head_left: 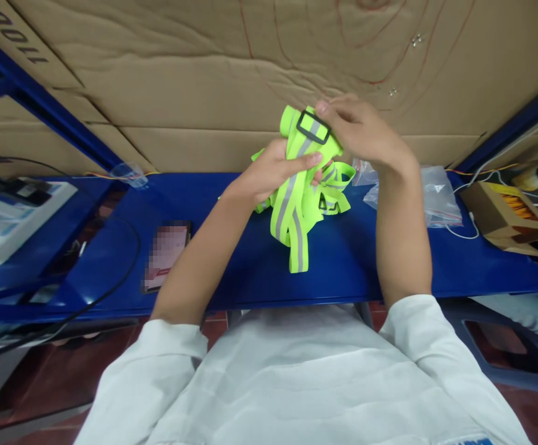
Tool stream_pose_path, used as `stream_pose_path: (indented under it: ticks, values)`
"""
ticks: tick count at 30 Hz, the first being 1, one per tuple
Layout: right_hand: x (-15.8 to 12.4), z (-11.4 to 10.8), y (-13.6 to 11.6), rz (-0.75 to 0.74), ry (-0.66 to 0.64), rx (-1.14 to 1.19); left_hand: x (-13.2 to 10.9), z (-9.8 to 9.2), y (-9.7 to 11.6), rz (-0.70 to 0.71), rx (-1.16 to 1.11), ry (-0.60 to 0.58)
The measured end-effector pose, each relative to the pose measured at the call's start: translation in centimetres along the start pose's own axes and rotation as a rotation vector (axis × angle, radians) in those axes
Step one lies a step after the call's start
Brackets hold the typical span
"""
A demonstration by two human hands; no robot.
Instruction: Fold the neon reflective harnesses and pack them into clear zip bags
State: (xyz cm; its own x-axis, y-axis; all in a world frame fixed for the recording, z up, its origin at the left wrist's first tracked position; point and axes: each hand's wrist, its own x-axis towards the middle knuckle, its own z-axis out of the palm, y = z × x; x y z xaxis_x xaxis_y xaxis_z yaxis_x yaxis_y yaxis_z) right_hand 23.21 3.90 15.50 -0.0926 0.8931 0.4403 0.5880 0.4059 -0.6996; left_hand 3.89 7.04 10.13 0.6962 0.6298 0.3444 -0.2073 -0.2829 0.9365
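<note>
Fluorescent yellow-green webbing with a silver-grey centre stripe, a long flat strap (292, 191), is hanging in folded loops between the 2 hands, above the blue smooth-topped table (343, 266). The left hand (271, 168) is gripping the folded layers, its thumb lying across the front and its fingertips showing at the far edge. The right hand (359, 127) is curling over the top end, its thumb resting beside the black rectangular plastic buckle (310, 135); its other fingers are mostly facing away, so how firmly they are gripping is impossible to say. More striped webbing, with a 2nd black buckle (328, 206), is lying loosely behind the loops.

For clean handling, the left thumb should be keeping the layers pinned flat while the right fingers are guiding the upper edge, with the grey stripes running parallel. The loose lower loops could be twisting or snagging on the webbing behind, so keeping them apart, and keeping the buckle lying flat, is probably helping most.
</note>
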Motion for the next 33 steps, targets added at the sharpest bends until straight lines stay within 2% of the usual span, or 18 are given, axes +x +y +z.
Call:
stream_pose_path:
  ticks: [2, 7, 11, 15, 17, 21, 24, 28, 33]
  values:
    - [-0.2, -0.3, -0.2, -0.097, -0.063, -0.080, 0.0, -0.4, -0.4, 0.009, 0.023, -0.006]
    - [-1.3, -0.8, -1.4, -0.214, -0.294, -0.206, -0.2, -0.4, 0.0, 0.044, 0.053, -0.009]
    - [-1.5, -0.9, -1.7, -0.123, -0.388, -0.138, -0.6, -0.1, 0.7, 0.057, 0.008, -0.024]
    - [-1.6, -1.3, -1.8, -0.033, -0.437, -0.012, -1.0, -0.2, 0.8, -0.018, -0.107, -0.186]
    - [-1.6, -1.4, -1.7, 0.002, -0.442, -0.018, -1.1, -0.4, 0.6, -0.067, -0.173, -0.228]
    - [-1.2, -1.3, -1.2, -0.107, -0.313, -0.067, -1.0, -0.4, 0.2, -0.181, -0.209, -0.303]
    - [-1.1, -1.3, -1.2, -0.184, -0.192, -0.054, -1.0, -0.2, 0.2, -0.197, -0.196, -0.305]
    - [-1.7, -1.1, -1.9, -0.066, -0.092, 0.080, -1.0, -0.1, 0.1, -0.200, -0.145, -0.303]
    - [-2.1, -0.1, -2.7, 0.132, 0.072, 0.268, -0.7, -0.2, 0.0, -0.174, -0.065, -0.205]
